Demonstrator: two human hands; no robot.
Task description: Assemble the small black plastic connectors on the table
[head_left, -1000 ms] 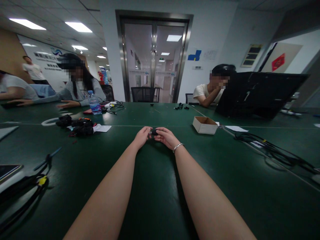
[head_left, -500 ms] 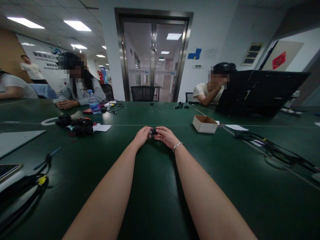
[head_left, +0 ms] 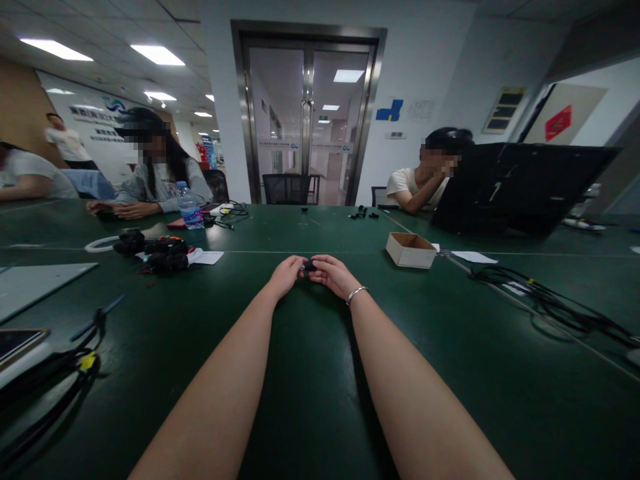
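I can't read a full word on my feed: writing on the white wall sign (head_left: 93,123), purple label (head_left: 192,217) of the clear plastic bottle (head_left: 185,197), steel-framed glass doors (head_left: 277,100) and red diamond-shaped sign (head_left: 559,123) is too blurred.

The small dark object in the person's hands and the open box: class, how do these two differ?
The small dark object looks mostly black; the open box is whitish outside and brown inside.
The small dark object is much smaller than the open box.
The small dark object is held between left hand and right hand; the open box sits untouched on the table.
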